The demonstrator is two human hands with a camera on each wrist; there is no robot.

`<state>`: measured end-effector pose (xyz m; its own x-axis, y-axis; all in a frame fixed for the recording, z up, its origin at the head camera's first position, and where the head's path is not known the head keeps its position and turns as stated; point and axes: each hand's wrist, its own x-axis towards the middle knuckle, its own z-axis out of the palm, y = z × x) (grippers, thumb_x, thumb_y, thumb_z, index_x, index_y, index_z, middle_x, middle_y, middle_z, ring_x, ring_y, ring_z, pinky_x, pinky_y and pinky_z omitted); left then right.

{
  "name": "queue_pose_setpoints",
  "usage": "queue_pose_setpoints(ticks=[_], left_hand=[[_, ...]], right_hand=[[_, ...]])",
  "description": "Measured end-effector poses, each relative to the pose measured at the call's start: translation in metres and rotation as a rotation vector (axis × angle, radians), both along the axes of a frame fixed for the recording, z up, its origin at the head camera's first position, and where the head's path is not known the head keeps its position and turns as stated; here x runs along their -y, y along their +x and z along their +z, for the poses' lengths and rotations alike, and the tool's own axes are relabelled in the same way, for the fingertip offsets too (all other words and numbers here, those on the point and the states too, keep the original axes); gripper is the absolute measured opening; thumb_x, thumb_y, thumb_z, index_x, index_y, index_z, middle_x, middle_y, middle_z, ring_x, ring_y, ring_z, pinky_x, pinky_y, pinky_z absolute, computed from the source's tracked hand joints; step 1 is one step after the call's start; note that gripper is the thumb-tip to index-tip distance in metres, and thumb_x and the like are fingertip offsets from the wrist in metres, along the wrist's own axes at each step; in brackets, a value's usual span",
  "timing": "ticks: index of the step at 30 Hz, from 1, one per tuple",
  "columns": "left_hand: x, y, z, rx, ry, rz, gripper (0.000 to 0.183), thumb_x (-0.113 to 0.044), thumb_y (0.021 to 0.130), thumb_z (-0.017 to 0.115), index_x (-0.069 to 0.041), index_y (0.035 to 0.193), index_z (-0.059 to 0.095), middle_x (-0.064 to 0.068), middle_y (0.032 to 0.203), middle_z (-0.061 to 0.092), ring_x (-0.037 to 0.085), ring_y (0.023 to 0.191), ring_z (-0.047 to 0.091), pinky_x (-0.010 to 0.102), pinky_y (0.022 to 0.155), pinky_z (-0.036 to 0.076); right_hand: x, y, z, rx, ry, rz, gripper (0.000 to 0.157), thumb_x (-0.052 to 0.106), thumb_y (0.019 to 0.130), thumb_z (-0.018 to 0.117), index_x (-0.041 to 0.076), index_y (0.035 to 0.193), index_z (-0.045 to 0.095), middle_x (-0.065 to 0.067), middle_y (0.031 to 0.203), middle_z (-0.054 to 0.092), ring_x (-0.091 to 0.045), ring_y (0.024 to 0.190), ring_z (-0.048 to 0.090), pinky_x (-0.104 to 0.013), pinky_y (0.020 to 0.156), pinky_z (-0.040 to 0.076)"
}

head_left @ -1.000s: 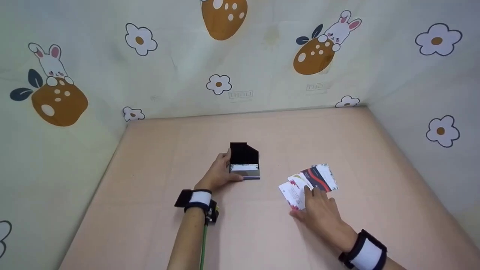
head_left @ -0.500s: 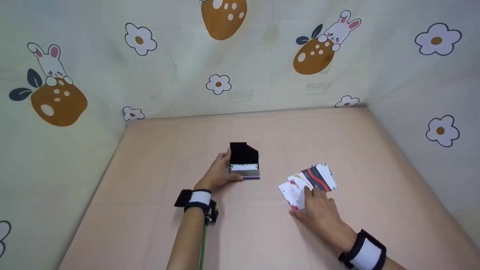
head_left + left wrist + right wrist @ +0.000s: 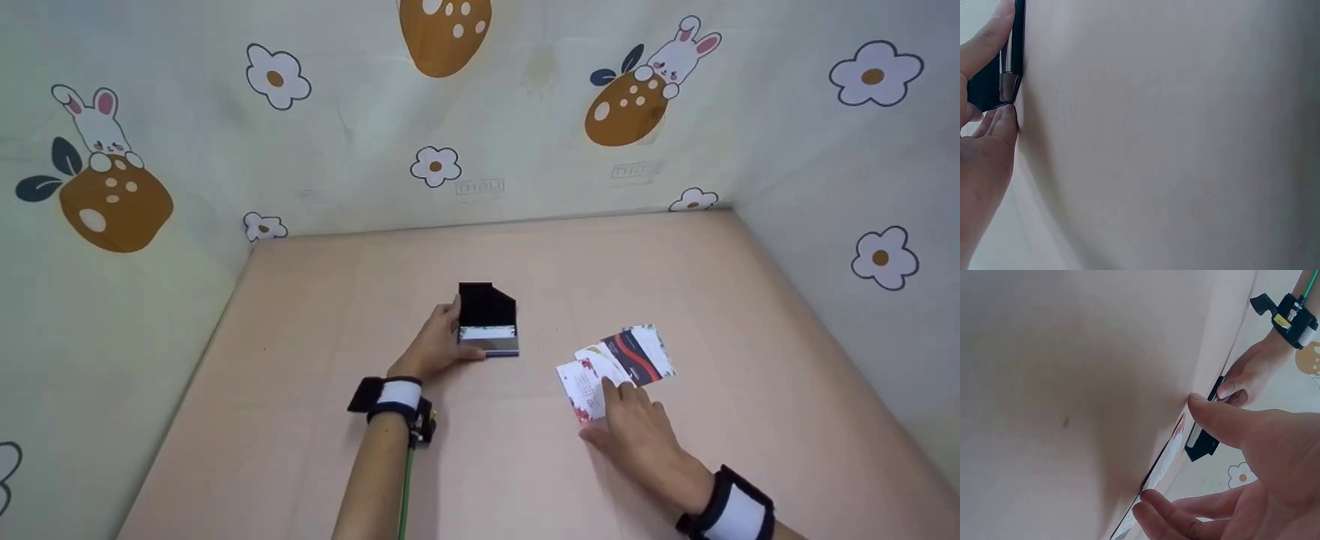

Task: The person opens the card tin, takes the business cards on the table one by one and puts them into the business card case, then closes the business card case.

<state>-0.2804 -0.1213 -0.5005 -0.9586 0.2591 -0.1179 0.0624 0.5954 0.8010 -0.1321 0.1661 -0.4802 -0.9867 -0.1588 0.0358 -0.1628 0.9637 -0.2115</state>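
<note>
In the head view my left hand (image 3: pixel 429 346) grips the left side of a business card case (image 3: pixel 487 304), its black lid raised. White cards (image 3: pixel 487 332) show inside, above a shiny silver front. The left wrist view has the thumb along the front of the case and the other fingers at its side. To the right, several business cards (image 3: pixel 583 384) lie fanned on the table, one white with red flowers, one dark with a red stripe. My right hand (image 3: pixel 643 439) touches the flowered card with its fingertips; the thumb is spread apart, close to that card's near edge.
The table (image 3: pixel 375 285) has a pale pink covering. Behind and at both sides stand pale walls (image 3: pixel 525 135) printed with rabbits and flowers. A green cable (image 3: pixel 406 487) runs along the left forearm from the wrist camera.
The right fingertips have shifted slightly left and toward the body, and the flowered card has turned a little under them, baring more of the card beside it. The left hand keeps its hold.
</note>
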Motion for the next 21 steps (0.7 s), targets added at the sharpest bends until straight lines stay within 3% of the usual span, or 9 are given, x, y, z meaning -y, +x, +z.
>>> queue_pose_setpoints(ticks=[4, 8, 13, 17, 21], left_hand=[[0.0, 0.0, 0.0, 0.0, -0.006, 0.004, 0.114, -0.024, 0.076, 0.088, -0.008, 0.16, 0.014, 0.02, 0.157, 0.033, 0.035, 0.151, 0.029, 0.045, 0.127, 0.022], [0.0, 0.0, -0.001, 0.006, -0.011, 0.009, 0.114, -0.024, 0.076, 0.088, -0.009, 0.16, 0.013, 0.021, 0.158, 0.031, 0.036, 0.15, 0.031, 0.044, 0.126, 0.025], [0.0, 0.0, -0.002, 0.014, -0.023, 0.012, 0.115, -0.025, 0.076, 0.088, -0.011, 0.16, 0.012, 0.02, 0.159, 0.03, 0.035, 0.15, 0.03, 0.043, 0.126, 0.026], [0.0, -0.001, -0.002, 0.02, -0.019, 0.019, 0.114, -0.025, 0.076, 0.088, -0.01, 0.16, 0.013, 0.019, 0.159, 0.03, 0.035, 0.151, 0.029, 0.044, 0.126, 0.024], [0.001, -0.001, -0.002, 0.024, -0.003, 0.004, 0.115, -0.025, 0.076, 0.088, -0.009, 0.16, 0.011, 0.019, 0.159, 0.029, 0.035, 0.151, 0.028, 0.043, 0.127, 0.023]], right_hand=[[0.005, 0.004, 0.002, 0.05, -0.02, 0.042, 0.073, 0.028, 0.079, 0.085, -0.007, 0.135, 0.054, -0.023, 0.112, 0.063, -0.03, 0.093, 0.059, -0.046, 0.074, 0.047], [0.01, 0.005, 0.003, 0.041, -0.094, 0.123, 0.066, 0.016, 0.079, 0.084, -0.007, 0.133, 0.056, -0.024, 0.119, 0.064, -0.036, 0.107, 0.061, -0.053, 0.087, 0.046], [0.014, 0.001, 0.001, 0.031, -0.151, 0.233, 0.067, 0.008, 0.079, 0.082, -0.007, 0.137, 0.053, -0.025, 0.131, 0.061, -0.039, 0.122, 0.057, -0.059, 0.106, 0.039], [0.014, -0.004, 0.0, 0.038, -0.157, 0.304, 0.065, 0.01, 0.081, 0.081, -0.003, 0.139, 0.053, -0.023, 0.137, 0.059, -0.04, 0.128, 0.055, -0.062, 0.107, 0.039], [0.005, -0.019, 0.01, 0.103, -0.111, 0.408, 0.061, 0.014, 0.082, 0.081, 0.004, 0.138, 0.058, -0.017, 0.134, 0.061, -0.034, 0.125, 0.057, -0.056, 0.104, 0.046]])
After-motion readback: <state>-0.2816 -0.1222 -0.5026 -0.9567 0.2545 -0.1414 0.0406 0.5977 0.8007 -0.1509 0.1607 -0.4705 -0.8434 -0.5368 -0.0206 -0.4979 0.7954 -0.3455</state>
